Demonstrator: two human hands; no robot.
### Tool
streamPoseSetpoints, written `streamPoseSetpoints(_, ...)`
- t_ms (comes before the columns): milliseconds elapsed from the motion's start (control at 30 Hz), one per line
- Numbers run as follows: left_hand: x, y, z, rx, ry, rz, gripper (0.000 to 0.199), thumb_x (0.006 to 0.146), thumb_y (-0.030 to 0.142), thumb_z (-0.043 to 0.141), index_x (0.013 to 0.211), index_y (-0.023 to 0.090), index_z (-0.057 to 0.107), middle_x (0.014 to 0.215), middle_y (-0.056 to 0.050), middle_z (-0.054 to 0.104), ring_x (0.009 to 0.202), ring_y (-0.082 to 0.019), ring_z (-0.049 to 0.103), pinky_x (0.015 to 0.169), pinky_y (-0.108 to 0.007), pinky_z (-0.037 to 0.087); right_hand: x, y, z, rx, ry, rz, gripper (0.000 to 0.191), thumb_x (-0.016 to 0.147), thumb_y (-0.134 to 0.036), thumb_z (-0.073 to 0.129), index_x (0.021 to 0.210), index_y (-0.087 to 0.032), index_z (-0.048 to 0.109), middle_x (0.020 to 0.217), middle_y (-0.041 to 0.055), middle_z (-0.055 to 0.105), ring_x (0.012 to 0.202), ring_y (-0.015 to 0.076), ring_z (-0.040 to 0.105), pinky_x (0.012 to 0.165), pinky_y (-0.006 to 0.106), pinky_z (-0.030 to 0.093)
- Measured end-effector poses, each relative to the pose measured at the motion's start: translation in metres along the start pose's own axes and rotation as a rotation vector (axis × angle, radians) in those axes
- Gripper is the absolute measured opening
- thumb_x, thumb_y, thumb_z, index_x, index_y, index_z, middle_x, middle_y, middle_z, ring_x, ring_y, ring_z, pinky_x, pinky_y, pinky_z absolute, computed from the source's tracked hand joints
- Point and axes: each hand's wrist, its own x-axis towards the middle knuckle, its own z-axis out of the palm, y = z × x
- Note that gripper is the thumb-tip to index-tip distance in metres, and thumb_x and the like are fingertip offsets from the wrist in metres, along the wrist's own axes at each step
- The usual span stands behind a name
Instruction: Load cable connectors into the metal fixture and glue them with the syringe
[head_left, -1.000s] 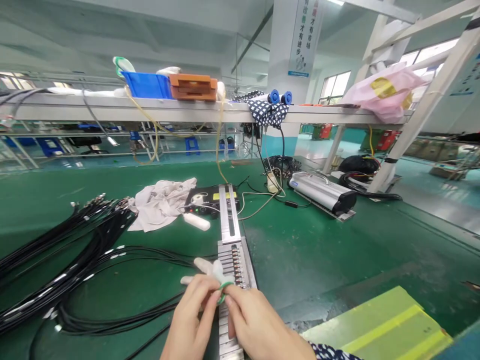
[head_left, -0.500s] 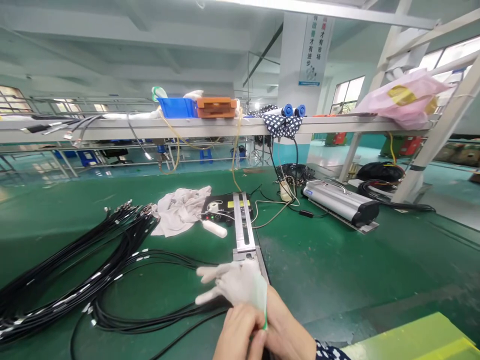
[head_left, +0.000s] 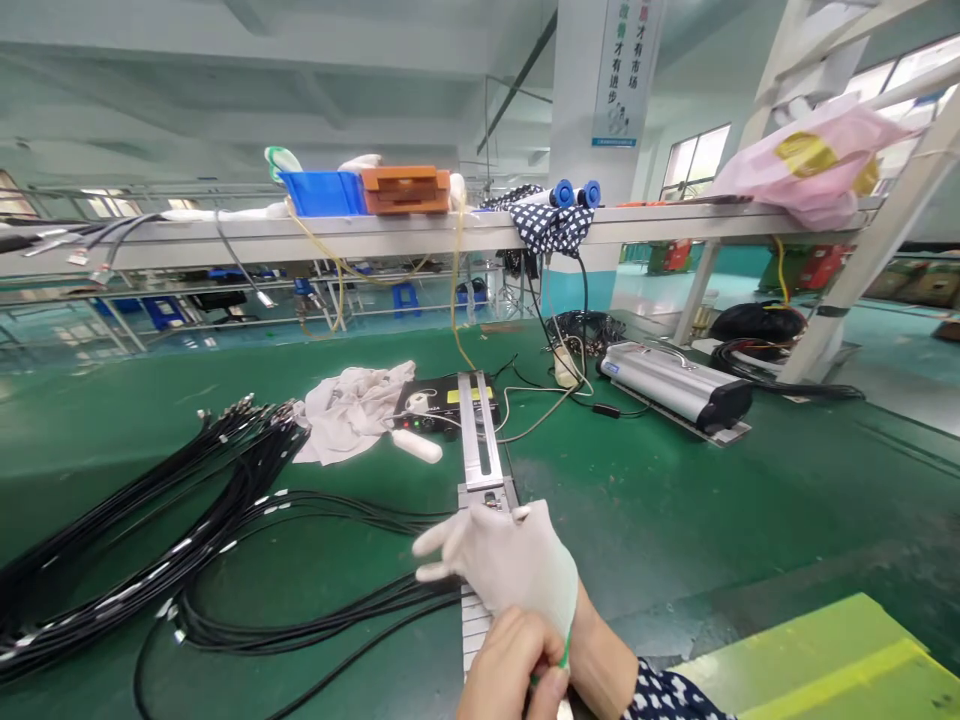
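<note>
My right hand (head_left: 517,565) wears a white glove with a green-edged cuff. Its fingers point left and stand apart, over the near part of a metal slide fixture (head_left: 480,440). Bare, my left hand (head_left: 514,665) pinches the glove's green cuff edge at the right wrist. Left of the hands, black cables (head_left: 300,635) with white tags lie in loops on the green table (head_left: 637,530). A black box (head_left: 442,400) with small lights sits at the far end of the fixture, beside a crumpled pale cloth (head_left: 349,405).
At the right lies a silver case (head_left: 671,385) with a handle. A yellow-green sheet (head_left: 832,665) covers the near right corner. Across the back, a raised shelf (head_left: 262,235) holds a blue bin (head_left: 326,193), an orange bin (head_left: 406,190) and a pink bag (head_left: 814,165).
Both hands have moved right together, and the gloved hand has turned to show more of its surface. More of the fixture shows beneath them. The camera view has shifted slightly.
</note>
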Motion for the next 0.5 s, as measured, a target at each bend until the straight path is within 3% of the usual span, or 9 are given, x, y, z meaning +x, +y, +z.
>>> streamPoseSetpoints(100, 0.006, 0.006, 0.001, -0.034, -0.020, -0.015, 0.024, 0.095, 0.036, 0.035, 0.083, 0.016, 0.039, 0.084, -0.007, 0.045, 0.083, -0.016, 0.042, 0.075, -0.027, 0.031, -0.002, -0.004, -0.006, 0.004, 0.072, 0.014, 0.064, 0.085, -0.057, 0.035, 0.122, -0.007, 0.054, 0.123, 0.0224, 0.053, 0.119, 0.0326, 0.048, 0.099, 0.058, 0.037)
streamPoseSetpoints(200, 0.011, 0.011, 0.000, -0.068, -0.037, -0.017, 0.023, 0.094, 0.036, 0.036, 0.083, 0.016, 0.039, 0.084, -0.007, 0.044, 0.082, -0.016, 0.040, 0.075, -0.027, 0.031, -0.003, -0.005, -0.017, -0.092, 0.178, -0.035, 0.054, 0.088, -0.048, 0.050, 0.127, -0.011, 0.048, 0.106, 0.0159, 0.060, 0.111, 0.0279, 0.054, 0.099, 0.055, 0.038)
streamPoseSetpoints(300, 0.011, 0.014, -0.002, -0.115, -0.026, -0.048, 0.023, 0.093, 0.035, 0.036, 0.082, 0.015, 0.039, 0.084, -0.006, 0.041, 0.081, -0.015, 0.040, 0.074, -0.026, 0.031, -0.007, -0.003, -0.023, -0.117, 0.195, 0.000, 0.063, 0.085, -0.052, 0.055, 0.129, -0.007, 0.046, 0.089, 0.0145, 0.063, 0.098, 0.0287, 0.061, 0.099, 0.054, 0.037)
streamPoseSetpoints(400, 0.008, 0.019, -0.007, -0.155, 0.019, -0.090, 0.025, 0.094, 0.037, 0.036, 0.083, 0.015, 0.040, 0.083, -0.004, 0.039, 0.080, -0.013, 0.039, 0.075, -0.025, 0.030, -0.011, -0.003, -0.019, -0.085, 0.171, 0.048, 0.074, 0.086, -0.063, 0.039, 0.133, -0.005, 0.045, 0.102, 0.0207, 0.063, 0.095, 0.0259, 0.060, 0.099, 0.050, 0.036)
streamPoseSetpoints(500, 0.005, 0.025, -0.012, -0.209, 0.062, -0.134, 0.023, 0.093, 0.036, 0.039, 0.083, 0.015, 0.042, 0.080, -0.002, 0.037, 0.076, -0.012, 0.036, 0.072, -0.023, 0.029, -0.013, -0.001, -0.008, 0.004, 0.197, 0.069, 0.068, 0.091, -0.055, 0.026, 0.135, -0.006, 0.044, 0.120, 0.0222, 0.057, 0.098, 0.0200, 0.056, 0.101, 0.041, 0.033)
